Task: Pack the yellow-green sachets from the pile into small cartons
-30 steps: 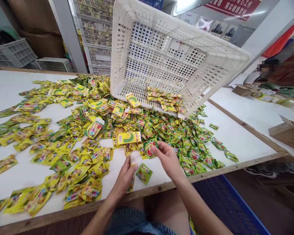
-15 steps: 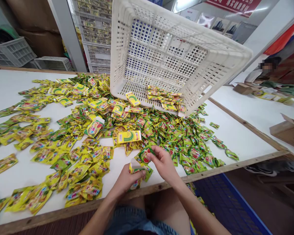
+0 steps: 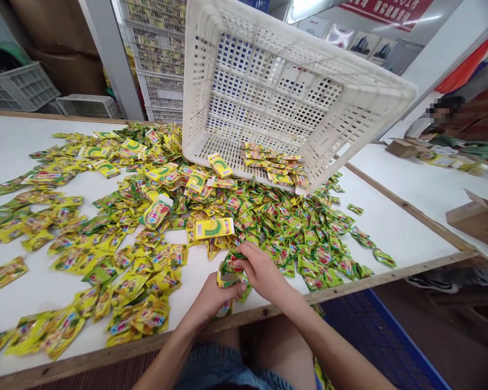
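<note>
Bright, even overhead light; soft shadows under the hands; wide-angle bending stretches the edges, far corners go slightly soft.

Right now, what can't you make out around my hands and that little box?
- Small box, head view: mostly covered by the left hand and right hand; its contents are hidden.
- Green sachet: print too small to read, partly under the right fingers.
- White crate: top cut off by the frame edge.

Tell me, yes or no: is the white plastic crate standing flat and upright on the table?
No. The white crate is tipped on its side, its open mouth facing the sachets spilled over the table.
</note>
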Action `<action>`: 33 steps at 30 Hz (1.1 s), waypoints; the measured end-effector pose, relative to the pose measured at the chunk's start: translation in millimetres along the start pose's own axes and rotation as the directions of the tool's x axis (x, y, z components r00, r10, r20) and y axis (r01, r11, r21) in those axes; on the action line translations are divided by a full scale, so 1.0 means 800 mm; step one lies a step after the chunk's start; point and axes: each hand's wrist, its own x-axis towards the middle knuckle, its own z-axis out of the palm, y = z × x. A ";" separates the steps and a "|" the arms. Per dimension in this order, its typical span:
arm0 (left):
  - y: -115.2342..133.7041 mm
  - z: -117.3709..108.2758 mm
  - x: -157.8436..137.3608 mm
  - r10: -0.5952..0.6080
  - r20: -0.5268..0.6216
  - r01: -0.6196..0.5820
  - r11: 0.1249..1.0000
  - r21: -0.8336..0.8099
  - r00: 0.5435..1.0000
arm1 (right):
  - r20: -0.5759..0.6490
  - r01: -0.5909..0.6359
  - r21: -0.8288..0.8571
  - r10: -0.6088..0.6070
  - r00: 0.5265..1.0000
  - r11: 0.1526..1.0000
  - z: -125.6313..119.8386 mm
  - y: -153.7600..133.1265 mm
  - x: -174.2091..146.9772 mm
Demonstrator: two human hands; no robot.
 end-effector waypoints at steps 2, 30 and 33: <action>0.001 0.002 0.000 0.016 -0.020 -0.016 1.000 -0.020 1.000 | -0.004 0.016 0.010 -0.016 1.000 1.000 0.002 -0.001 0.003; -0.007 -0.004 -0.001 -0.063 -0.059 0.057 0.994 -0.090 0.996 | -0.127 -0.060 -0.104 0.047 0.991 0.993 0.032 0.003 -0.014; -0.004 -0.002 -0.001 -0.011 -0.104 0.005 0.998 -0.063 0.995 | -0.060 -0.052 -0.060 0.049 0.997 0.997 0.032 0.006 -0.022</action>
